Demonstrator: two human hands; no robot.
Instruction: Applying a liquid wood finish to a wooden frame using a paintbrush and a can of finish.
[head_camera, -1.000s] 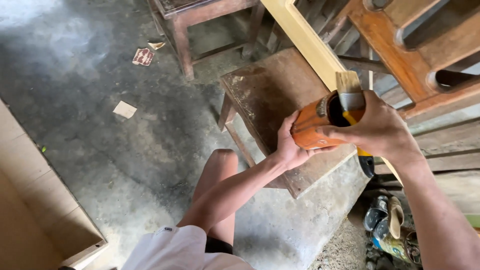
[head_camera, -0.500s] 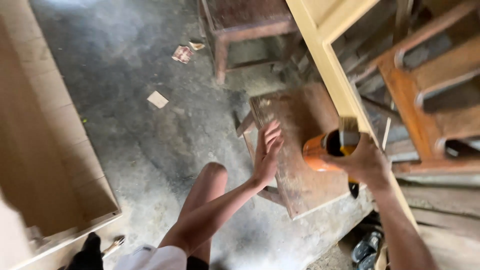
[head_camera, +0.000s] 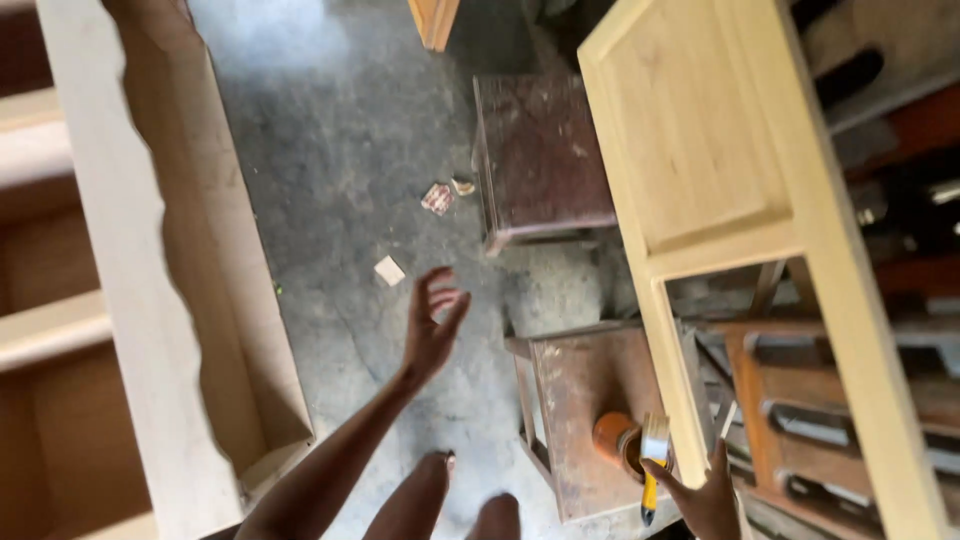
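Note:
My left hand (head_camera: 432, 322) is raised over the concrete floor with fingers spread and nothing in it. My right hand (head_camera: 702, 496) is low at the bottom right, gripping a paintbrush (head_camera: 653, 458) with a yellow handle and pale bristles. The brush head stands over an orange can (head_camera: 620, 440) that rests on a small stained wooden stool (head_camera: 575, 420). A pale unfinished wooden door panel (head_camera: 710, 160) leans just right of the can.
A large bare wooden cabinet frame (head_camera: 170, 280) lies along the left. A dark stool (head_camera: 540, 160) stands further off. Small paper scraps (head_camera: 438, 198) lie on the grey floor (head_camera: 340, 150). Orange-brown wooden chairs (head_camera: 850, 420) crowd the right.
My left hand let go of the orange can and lifted away to the left. The can now sits on the stool. The view has swung up and back.

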